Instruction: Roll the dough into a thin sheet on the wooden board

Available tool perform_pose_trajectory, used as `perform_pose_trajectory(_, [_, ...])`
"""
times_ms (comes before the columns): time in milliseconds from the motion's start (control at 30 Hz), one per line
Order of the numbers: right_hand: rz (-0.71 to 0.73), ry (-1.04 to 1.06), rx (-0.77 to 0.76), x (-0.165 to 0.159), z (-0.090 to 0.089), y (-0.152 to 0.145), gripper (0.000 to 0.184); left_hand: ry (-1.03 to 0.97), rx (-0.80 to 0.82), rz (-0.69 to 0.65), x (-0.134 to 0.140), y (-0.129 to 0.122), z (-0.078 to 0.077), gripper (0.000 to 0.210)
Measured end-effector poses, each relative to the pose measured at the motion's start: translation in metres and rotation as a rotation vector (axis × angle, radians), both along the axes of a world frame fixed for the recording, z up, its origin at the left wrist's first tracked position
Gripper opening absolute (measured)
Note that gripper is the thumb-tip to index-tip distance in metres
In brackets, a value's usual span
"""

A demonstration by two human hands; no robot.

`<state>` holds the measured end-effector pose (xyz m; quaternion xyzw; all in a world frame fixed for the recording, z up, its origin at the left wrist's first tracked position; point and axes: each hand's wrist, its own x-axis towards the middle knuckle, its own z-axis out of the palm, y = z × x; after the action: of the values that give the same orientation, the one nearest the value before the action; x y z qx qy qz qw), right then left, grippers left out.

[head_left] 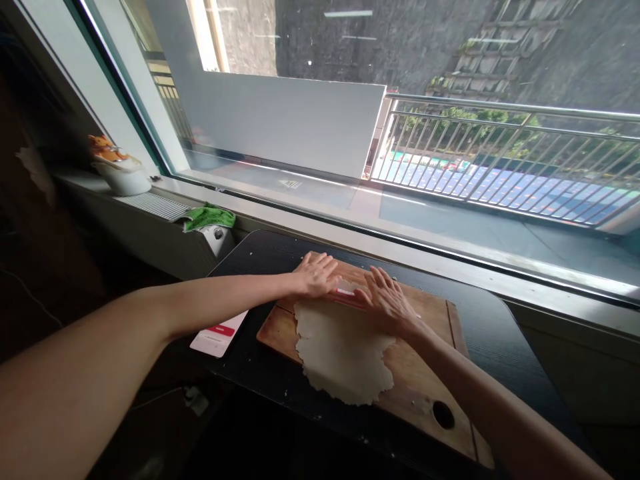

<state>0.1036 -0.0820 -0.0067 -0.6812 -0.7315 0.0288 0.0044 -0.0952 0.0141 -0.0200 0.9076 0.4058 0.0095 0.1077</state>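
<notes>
Dough sheet (345, 353) is spread over wooden board (435, 317) toward near edge of tabletop (503, 363), left hand (317, 275) and right hand (389, 299) laid flat, grip unclosed, at sheet's far end, phone (218, 341) set by left edge, green cloth (211, 217) beyond far-left corner.

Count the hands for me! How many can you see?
2: the left hand and the right hand, side by side over the wooden board's far part. None seem hidden.

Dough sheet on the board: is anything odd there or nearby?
The dough sheet has ragged edges and overhangs the near side of the wooden cutting board, not fully supported; pale crumbs dot the black table.
</notes>
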Motion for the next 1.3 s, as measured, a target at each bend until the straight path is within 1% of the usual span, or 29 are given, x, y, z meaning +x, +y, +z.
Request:
perform_pose_trajectory(67, [0.137, 0.039, 0.004, 0.000, -0.008, -0.031, 0.063, -0.005, 0.001, -0.149, -0.019, -0.023, -0.007, 0.055])
perform_pose_trajectory(133, [0.279, 0.087, 0.012, 0.004, -0.015, -0.057, 0.072, -0.036, 0.024, -0.271, -0.037, -0.044, -0.012, 0.059])
perform_pose_trajectory(167, [0.342, 0.103, 0.022, 0.007, -0.017, -0.063, 0.076, -0.049, 0.039, -0.312, -0.042, -0.049, -0.013, 0.062])
perform_pose_trajectory(200, [0.392, 0.110, 0.037, 0.010, -0.019, -0.062, 0.080, -0.058, 0.054, -0.337, -0.044, -0.049, -0.012, 0.063])
perform_pose_trajectory(233, [0.418, 0.108, 0.056, 0.013, -0.019, -0.055, 0.081, -0.055, 0.065, -0.343, -0.042, -0.044, -0.010, 0.063])
perform_pose_trajectory(300, [0.395, 0.092, 0.098, 0.018, -0.019, -0.027, 0.078, -0.019, 0.070, -0.298, -0.031, -0.025, -0.001, 0.060])
perform_pose_trajectory(367, [0.306, 0.084, 0.125, 0.020, -0.017, 0.001, 0.076, 0.030, 0.078, -0.218, -0.020, -0.004, 0.007, 0.058])
perform_pose_trajectory(433, [0.258, 0.098, 0.119, 0.022, -0.016, 0.013, 0.077, 0.057, 0.091, -0.188, -0.016, 0.003, 0.012, 0.056])
perform_pose_trajectory(500, [0.275, 0.128, 0.067, 0.024, -0.014, 0.000, 0.074, 0.052, 0.093, -0.240, -0.023, -0.008, 0.009, 0.055])
perform_pose_trajectory(567, [0.316, 0.155, -0.014, 0.027, -0.014, -0.026, 0.066, 0.021, 0.094, -0.332, -0.037, -0.029, 0.002, 0.054])
perform_pose_trajectory(633, [0.310, 0.165, -0.063, 0.027, -0.013, -0.046, 0.062, -0.007, 0.095, -0.385, -0.046, -0.046, -0.004, 0.055])
perform_pose_trajectory(667, [0.278, 0.158, -0.066, 0.025, -0.012, -0.048, 0.062, -0.008, 0.090, -0.379, -0.046, -0.049, -0.005, 0.055])
perform_pose_trajectory(733, [0.149, 0.119, -0.043, 0.019, -0.008, -0.036, 0.063, 0.022, 0.065, -0.299, -0.038, -0.041, -0.003, 0.054])
perform_pose_trajectory(833, [-0.087, 0.062, -0.052, 0.009, -0.001, 0.006, 0.065, 0.077, 0.039, -0.072, -0.014, -0.009, 0.006, 0.056])
perform_pose_trajectory(900, [-0.175, 0.049, -0.087, 0.006, 0.002, 0.023, 0.064, 0.082, 0.054, 0.045, -0.005, 0.004, 0.010, 0.059])
perform_pose_trajectory(933, [-0.171, 0.046, -0.101, 0.005, 0.002, 0.022, 0.063, 0.083, 0.058, 0.061, -0.005, 0.004, 0.010, 0.060])
perform_pose_trajectory(967, [-0.132, 0.042, -0.108, 0.006, 0.001, 0.016, 0.062, 0.083, 0.056, 0.044, -0.009, 0.000, 0.009, 0.059])
perform_pose_trajectory(1000, [-0.063, 0.041, -0.105, 0.008, -0.002, 0.005, 0.060, 0.081, 0.050, 0.000, -0.015, -0.008, 0.007, 0.059])
perform_pose_trajectory(1067, [0.127, 0.051, -0.075, 0.014, -0.009, -0.023, 0.058, 0.061, 0.044, -0.122, -0.030, -0.029, 0.001, 0.057])
perform_pose_trajectory(1100, [0.205, 0.064, -0.041, 0.017, -0.012, -0.035, 0.056, 0.041, 0.058, -0.173, -0.037, -0.038, -0.001, 0.057])
perform_pose_trajectory(1133, [0.266, 0.069, -0.006, 0.020, -0.015, -0.041, 0.056, 0.024, 0.075, -0.206, -0.041, -0.043, -0.003, 0.057])
perform_pose_trajectory(1167, [0.301, 0.066, 0.027, 0.024, -0.017, -0.042, 0.055, 0.011, 0.094, -0.212, -0.042, -0.044, -0.004, 0.057])
perform_pose_trajectory(1200, [0.301, 0.055, 0.056, 0.026, -0.017, -0.037, 0.055, 0.007, 0.107, -0.191, -0.039, -0.040, -0.004, 0.057])
perform_pose_trajectory(1233, [0.267, 0.039, 0.073, 0.029, -0.016, -0.026, 0.056, 0.012, 0.109, -0.145, -0.034, -0.031, -0.003, 0.057])
perform_pose_trajectory(1300, [0.125, 0.010, 0.076, 0.032, -0.013, 0.006, 0.057, 0.035, 0.092, -0.020, -0.018, -0.007, 0.000, 0.059])
